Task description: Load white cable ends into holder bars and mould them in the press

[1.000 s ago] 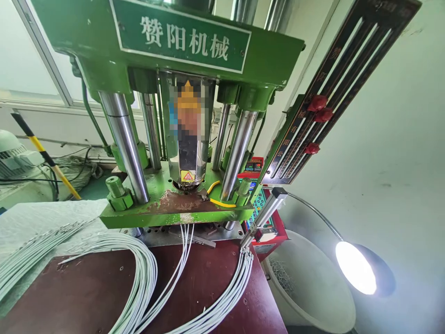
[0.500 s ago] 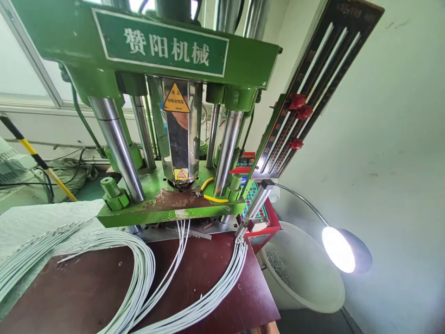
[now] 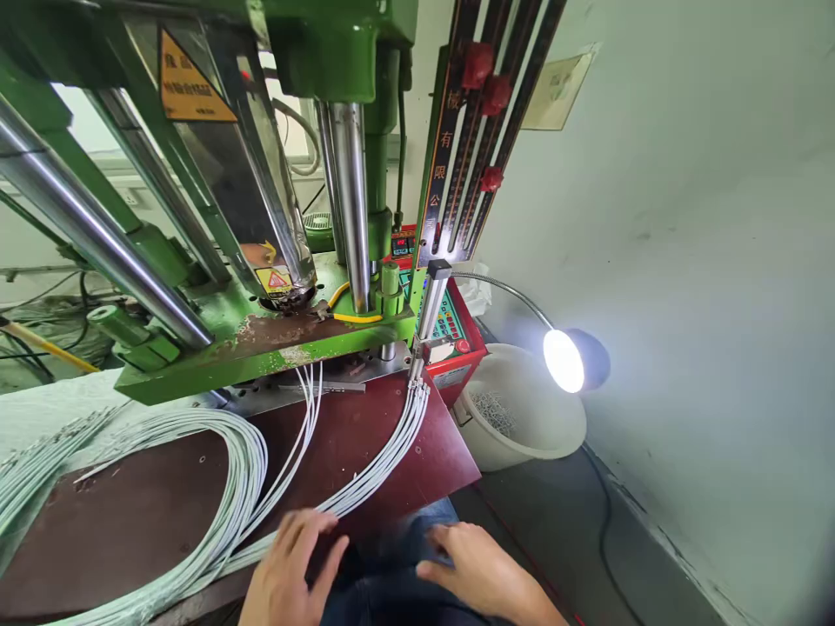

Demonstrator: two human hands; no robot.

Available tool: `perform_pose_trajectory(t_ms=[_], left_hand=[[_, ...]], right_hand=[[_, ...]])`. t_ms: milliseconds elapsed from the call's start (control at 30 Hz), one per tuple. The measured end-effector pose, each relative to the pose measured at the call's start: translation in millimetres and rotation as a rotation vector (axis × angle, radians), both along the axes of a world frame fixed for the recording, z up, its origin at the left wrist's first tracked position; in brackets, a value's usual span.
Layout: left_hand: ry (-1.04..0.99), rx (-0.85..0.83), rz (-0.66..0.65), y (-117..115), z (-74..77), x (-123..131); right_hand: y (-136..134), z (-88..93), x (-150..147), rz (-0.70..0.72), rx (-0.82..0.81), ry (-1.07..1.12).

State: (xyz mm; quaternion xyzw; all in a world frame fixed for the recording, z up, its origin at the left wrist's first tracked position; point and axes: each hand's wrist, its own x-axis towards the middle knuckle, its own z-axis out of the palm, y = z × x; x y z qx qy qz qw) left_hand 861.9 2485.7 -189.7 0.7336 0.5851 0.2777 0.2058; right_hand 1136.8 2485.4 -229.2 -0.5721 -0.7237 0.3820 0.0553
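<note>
My left hand (image 3: 287,569) is at the front edge of the dark red board (image 3: 365,435), beside a bundle of white cables (image 3: 384,461), its thumb apart from its fingers and nothing in it. Over my lap, to the right, my right hand (image 3: 483,569) is empty too, with a gap between thumb and slightly blurred fingers. The far ends of that bundle lie near a metal post. A looped bundle of white cables (image 3: 241,461) curves over the board's left part. A few white cables (image 3: 306,435) run under the green press plate (image 3: 261,356).
A green press with steel columns (image 3: 352,200) stands behind the board. Right of it are a red control box (image 3: 450,335), a lit lamp (image 3: 564,361) and a white tub (image 3: 541,435) with small pale scraps. More cables (image 3: 39,465) lie on the far left.
Both my hands have come into view at the bottom. The view has turned right and down, so the press now sits further left. The cables look unmoved.
</note>
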Motion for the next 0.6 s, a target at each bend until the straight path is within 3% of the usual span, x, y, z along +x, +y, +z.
perform_pose_trajectory(t_ms=[67,200,333,500,600], left_hand=[[0.188,0.003,0.044,24,8.6,-2],[0.308,-0.364,-0.017,52,29.0,2],[0.094,-0.551,-0.094,63,45.6,-1],[-0.234,-0.708,-0.026,74,52.9,-15],[-0.373,-0.786,-0.004,75,54.6,-17]], right_hand=[[-1,18.3,-16,0.111,-0.048,0.056],[2,36.9,-36,0.296,-0.132,0.069],[3,35.7,-40,0.361,-0.134,0.105],[5,31.5,-45,0.436,-0.112,0.231],[9,39.6,-53,0.505,-0.063,0.313]])
